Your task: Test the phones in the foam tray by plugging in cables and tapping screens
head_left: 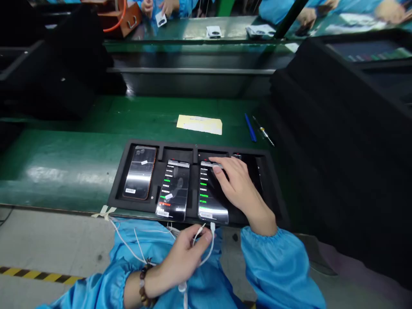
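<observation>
My left hand point(186, 249) is closed below the tray's front edge. It pinches white cables, with a thin plug point(201, 229) and a USB connector point(213, 227) sticking up near the fingertips. My right hand point(236, 180) lies over the third phone point(210, 206), fingers stretched toward its top edge and thumb over the screen. This phone and the second phone point(175, 189) show lists of white and green text; the second also has a red line. At the left of the black tray point(112, 197) lies a dark phone point(140, 174). A fourth phone point(254, 171) is partly hidden by my right hand.
Beyond the tray lie a yellow paper slip point(199, 124), a blue pen-like tool point(250, 128) and a thin screwdriver-like tool point(264, 131). Black tray stacks point(331, 141) rise on the right, and dark bulky shapes point(54, 68) on the left. Co-workers' hands point(161, 7) are across the bench.
</observation>
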`<state>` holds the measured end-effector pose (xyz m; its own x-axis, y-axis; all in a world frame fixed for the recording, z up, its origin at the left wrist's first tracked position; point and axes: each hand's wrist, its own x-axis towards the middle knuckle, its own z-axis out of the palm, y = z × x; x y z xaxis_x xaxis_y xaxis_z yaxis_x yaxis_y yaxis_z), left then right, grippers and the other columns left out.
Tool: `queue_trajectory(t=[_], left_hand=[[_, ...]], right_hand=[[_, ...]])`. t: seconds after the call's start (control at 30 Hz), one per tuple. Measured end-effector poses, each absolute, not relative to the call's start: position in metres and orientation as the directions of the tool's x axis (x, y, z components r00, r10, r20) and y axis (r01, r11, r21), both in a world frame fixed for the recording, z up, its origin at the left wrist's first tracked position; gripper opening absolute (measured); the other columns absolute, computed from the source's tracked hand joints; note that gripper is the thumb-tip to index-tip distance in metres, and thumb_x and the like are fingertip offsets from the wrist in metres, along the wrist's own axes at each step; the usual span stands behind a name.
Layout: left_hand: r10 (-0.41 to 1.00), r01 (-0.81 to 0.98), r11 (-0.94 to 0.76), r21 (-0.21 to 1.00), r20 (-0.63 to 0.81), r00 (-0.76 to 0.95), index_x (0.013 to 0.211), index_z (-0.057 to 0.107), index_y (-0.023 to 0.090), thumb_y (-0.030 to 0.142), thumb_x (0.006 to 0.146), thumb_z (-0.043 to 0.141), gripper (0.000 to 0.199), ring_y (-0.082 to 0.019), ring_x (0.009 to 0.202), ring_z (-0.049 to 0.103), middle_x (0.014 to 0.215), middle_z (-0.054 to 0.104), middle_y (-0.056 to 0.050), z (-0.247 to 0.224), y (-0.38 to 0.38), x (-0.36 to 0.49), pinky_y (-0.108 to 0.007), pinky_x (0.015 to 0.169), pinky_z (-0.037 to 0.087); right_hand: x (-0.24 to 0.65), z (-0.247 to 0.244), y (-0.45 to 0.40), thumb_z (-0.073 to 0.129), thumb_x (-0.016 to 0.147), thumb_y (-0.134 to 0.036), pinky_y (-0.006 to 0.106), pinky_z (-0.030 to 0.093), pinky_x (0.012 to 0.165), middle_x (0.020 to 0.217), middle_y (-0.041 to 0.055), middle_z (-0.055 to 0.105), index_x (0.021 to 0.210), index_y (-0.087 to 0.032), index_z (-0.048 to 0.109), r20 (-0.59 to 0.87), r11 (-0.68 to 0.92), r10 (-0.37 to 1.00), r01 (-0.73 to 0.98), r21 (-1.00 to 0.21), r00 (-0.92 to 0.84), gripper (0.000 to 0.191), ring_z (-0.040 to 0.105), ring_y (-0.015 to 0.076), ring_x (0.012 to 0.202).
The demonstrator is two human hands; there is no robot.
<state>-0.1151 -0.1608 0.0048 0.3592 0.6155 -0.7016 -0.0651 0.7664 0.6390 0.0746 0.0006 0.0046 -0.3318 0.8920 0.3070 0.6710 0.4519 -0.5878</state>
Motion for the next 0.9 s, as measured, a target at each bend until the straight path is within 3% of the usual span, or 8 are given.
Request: queue_trajectory(t=[0.07, 0.13, 0.27, 0.37, 0.57, 0.67, 0.8, 0.9], left_hand=[[0.633, -0.109, 0.761, 0.640, -0.696, 0.339, 0.131, 0.070, 0.034, 0.058, 0.102, 0.082, 0.040, -0.028, 0.101, 0.072, 0.118, 0.073, -0.009, 0.002, -0.163, -0.107, -0.038, 0.073, 0.063], [0.647, -0.148, 0.756, 0.638, -0.692, 0.321, 0.127, 0.071, 0.038, 0.071, 0.094, 0.084, 0.048, -0.028, 0.085, 0.069, 0.100, 0.069, -0.007, 0.000, -0.162, -0.098, -0.037, 0.058, 0.053], [0.677, -0.221, 0.735, 0.641, -0.673, 0.298, 0.112, 0.076, 0.036, 0.103, 0.075, 0.068, 0.078, -0.018, 0.053, 0.038, 0.073, 0.044, -0.001, 0.001, -0.156, -0.082, -0.034, 0.051, 0.023], [0.699, -0.269, 0.714, 0.646, -0.674, 0.238, 0.097, 0.070, 0.028, 0.106, 0.071, 0.064, 0.082, -0.015, 0.054, 0.025, 0.069, 0.036, 0.002, 0.002, -0.156, -0.071, -0.033, 0.054, 0.020], [0.698, -0.357, 0.695, 0.625, -0.704, 0.127, 0.080, 0.051, 0.025, 0.107, 0.075, 0.058, 0.083, -0.012, 0.051, 0.024, 0.058, 0.034, 0.007, 0.003, -0.166, -0.050, -0.028, 0.052, 0.022], [0.708, -0.195, 0.698, 0.689, -0.623, 0.333, 0.078, 0.056, 0.022, 0.105, 0.083, 0.055, 0.083, -0.012, 0.051, 0.030, 0.057, 0.038, 0.005, 0.017, -0.162, -0.069, -0.027, 0.052, 0.024], [0.581, 0.166, 0.548, 0.820, -0.515, 0.630, 0.095, 0.075, 0.016, 0.081, 0.101, 0.064, 0.066, -0.013, 0.065, 0.044, 0.072, 0.053, 0.001, 0.050, -0.154, -0.154, -0.025, 0.061, 0.033], [0.637, 0.240, 0.573, 0.784, -0.610, 0.471, 0.094, 0.079, 0.016, 0.081, 0.104, 0.059, 0.069, -0.011, 0.061, 0.040, 0.066, 0.049, 0.003, 0.080, -0.155, -0.242, -0.023, 0.058, 0.031]], right_hand=[[0.076, 0.004, 0.000, 0.036, 0.121, -0.058, 0.060, 0.041, 0.125, 0.137, 0.0106, 0.079, 0.137, -0.027, 0.071, 0.276, 0.448, 0.894, 0.666, -0.596, -0.354, 0.049, 0.071, 0.0343, 0.130], [0.079, 0.004, 0.001, 0.039, 0.120, -0.058, 0.061, 0.041, 0.126, 0.141, 0.0111, 0.078, 0.141, -0.027, 0.070, 0.246, 0.443, 0.895, 0.673, -0.593, -0.372, 0.047, 0.070, 0.0349, 0.134], [0.089, 0.007, 0.010, 0.046, 0.118, -0.057, 0.062, 0.042, 0.124, 0.142, 0.0115, 0.078, 0.141, -0.026, 0.070, 0.179, 0.447, 0.887, 0.694, -0.565, -0.425, 0.045, 0.069, 0.0364, 0.135], [0.094, 0.009, 0.018, 0.049, 0.117, -0.055, 0.063, 0.041, 0.125, 0.141, 0.0112, 0.078, 0.141, -0.026, 0.069, 0.134, 0.440, 0.882, 0.689, -0.576, -0.452, 0.043, 0.070, 0.0360, 0.134], [0.097, 0.009, 0.021, 0.052, 0.114, -0.054, 0.064, 0.040, 0.127, 0.143, 0.0101, 0.078, 0.141, -0.028, 0.068, 0.107, 0.412, 0.891, 0.686, -0.599, -0.441, 0.041, 0.071, 0.0364, 0.134], [0.100, 0.008, 0.021, 0.053, 0.113, -0.055, 0.064, 0.040, 0.128, 0.145, 0.0093, 0.077, 0.142, -0.029, 0.067, 0.099, 0.405, 0.892, 0.684, -0.606, -0.440, 0.041, 0.070, 0.0372, 0.135], [0.103, 0.007, 0.020, 0.054, 0.112, -0.056, 0.065, 0.037, 0.131, 0.148, 0.0085, 0.075, 0.145, -0.029, 0.066, 0.076, 0.390, 0.894, 0.683, -0.618, -0.441, 0.044, 0.066, 0.0385, 0.142], [0.104, 0.006, 0.020, 0.053, 0.113, -0.056, 0.065, 0.034, 0.133, 0.149, 0.0070, 0.075, 0.145, -0.030, 0.066, 0.073, 0.383, 0.894, 0.672, -0.634, -0.441, 0.043, 0.064, 0.0381, 0.146]])
